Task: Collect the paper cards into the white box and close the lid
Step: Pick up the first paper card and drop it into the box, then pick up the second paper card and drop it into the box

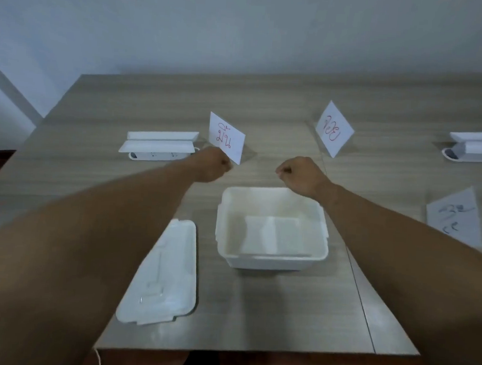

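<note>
my left hand [212, 165] was pinched shut on the lower corner of a white paper card with red handwriting [226, 138], which stood up above the grey wood-grain table [268, 104], just beyond the open white plastic box [270, 260]. my right hand [299, 173] was curled into a fist over the box's far rim; whether it held anything i could not tell. a second white card with red writing [334, 129] stood tilted farther back on the right, and a third pale card with dark writing [455, 216] lay flat near the right edge. the flat white lid [167, 274] lay just left of the box. i judged the cards feather-light, thin and easily creased, so a gentle pinch at an edge or corner suited them; the flat one would need a fingertip slid under its edge.
</note>
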Tool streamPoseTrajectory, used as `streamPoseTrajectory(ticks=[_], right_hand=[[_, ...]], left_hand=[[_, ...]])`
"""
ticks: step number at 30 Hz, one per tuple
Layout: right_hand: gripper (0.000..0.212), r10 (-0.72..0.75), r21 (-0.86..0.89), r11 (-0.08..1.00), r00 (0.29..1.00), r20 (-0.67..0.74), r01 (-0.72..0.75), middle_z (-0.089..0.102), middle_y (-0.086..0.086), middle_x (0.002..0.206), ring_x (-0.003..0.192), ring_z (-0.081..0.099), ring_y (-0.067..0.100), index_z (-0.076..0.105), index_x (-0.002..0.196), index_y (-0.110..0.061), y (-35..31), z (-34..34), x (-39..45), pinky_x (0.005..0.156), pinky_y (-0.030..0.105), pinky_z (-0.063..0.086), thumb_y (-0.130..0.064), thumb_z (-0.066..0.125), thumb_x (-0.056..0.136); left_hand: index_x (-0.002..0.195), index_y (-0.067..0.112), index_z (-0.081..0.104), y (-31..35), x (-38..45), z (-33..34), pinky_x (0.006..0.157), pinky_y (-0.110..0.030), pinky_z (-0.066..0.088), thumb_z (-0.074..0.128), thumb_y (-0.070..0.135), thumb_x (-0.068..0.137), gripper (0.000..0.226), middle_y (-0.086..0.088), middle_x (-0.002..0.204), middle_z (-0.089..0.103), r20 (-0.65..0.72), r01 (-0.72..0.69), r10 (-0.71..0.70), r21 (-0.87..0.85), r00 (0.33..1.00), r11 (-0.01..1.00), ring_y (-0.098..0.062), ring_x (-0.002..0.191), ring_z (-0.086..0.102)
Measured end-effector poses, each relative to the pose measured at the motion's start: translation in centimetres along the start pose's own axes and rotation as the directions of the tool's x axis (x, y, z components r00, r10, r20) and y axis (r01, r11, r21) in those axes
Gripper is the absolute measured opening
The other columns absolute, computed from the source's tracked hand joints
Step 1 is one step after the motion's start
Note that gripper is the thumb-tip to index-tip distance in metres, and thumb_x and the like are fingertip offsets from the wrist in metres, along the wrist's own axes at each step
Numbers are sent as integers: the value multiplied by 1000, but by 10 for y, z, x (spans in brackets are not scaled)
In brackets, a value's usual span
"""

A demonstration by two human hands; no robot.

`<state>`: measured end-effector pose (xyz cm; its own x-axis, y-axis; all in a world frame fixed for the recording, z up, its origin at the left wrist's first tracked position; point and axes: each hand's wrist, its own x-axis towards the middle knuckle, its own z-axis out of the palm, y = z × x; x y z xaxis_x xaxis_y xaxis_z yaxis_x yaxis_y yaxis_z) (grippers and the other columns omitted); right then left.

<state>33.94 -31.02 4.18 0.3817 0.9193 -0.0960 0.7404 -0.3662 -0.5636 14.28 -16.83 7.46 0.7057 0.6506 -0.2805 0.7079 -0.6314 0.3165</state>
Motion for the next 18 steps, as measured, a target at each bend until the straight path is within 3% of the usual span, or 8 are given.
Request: streamPoseTrajectory(ticks=[3,6,8,12,15,18], right_hand=[[32,49,21,999,998,-48,-48,67,7,124,117,59,21,71,111,-9,-16,-8,56,100,21,41,-8,51,87],[35,122,5,992,992,-30,-122,61,9,133,124,54,23,65,121,-8,-32,6,134,107,27,40,-10,50,89],[39,144,-23,989,989,-22,-145,57,9,137,127,51,23,59,128,-7,-37,13,154,106,27,38,-12,49,90],[50,180,-7,984,983,22,-180,53,11,140,130,47,24,48,138,-6,-47,44,212,105,27,36,-15,55,89],[45,212,5,977,975,65,-213,56,12,135,122,53,27,51,132,-7,-44,80,254,93,29,43,-17,56,89],[27,169,20,986,985,-33,-168,66,12,119,109,59,28,65,112,-4,-38,103,268,80,27,42,-9,52,90]], left_hand=[[100,4,69,-26,47,-48,91,-38,46,45,30,97,36,-18,115,68,-49,9,-4,121,999,993,-36,106,60],[111,2,68,-67,117,-79,87,-38,48,42,30,98,40,-19,116,67,-46,33,-26,161,999,986,-35,104,62],[120,4,64,-80,141,-79,96,-37,46,42,29,98,40,-17,127,62,-36,12,-5,195,999,981,-33,114,57],[148,13,34,-116,211,-68,116,-43,29,52,26,95,57,-12,154,33,-18,-44,48,187,999,981,-31,141,34],[149,22,30,-140,265,-53,118,-46,26,60,22,90,67,-11,157,29,23,-134,133,298,991,945,-31,143,30],[135,21,52,-147,288,-38,105,-44,41,61,18,88,48,-12,136,52,-31,-187,210,341,977,921,-35,122,52]])
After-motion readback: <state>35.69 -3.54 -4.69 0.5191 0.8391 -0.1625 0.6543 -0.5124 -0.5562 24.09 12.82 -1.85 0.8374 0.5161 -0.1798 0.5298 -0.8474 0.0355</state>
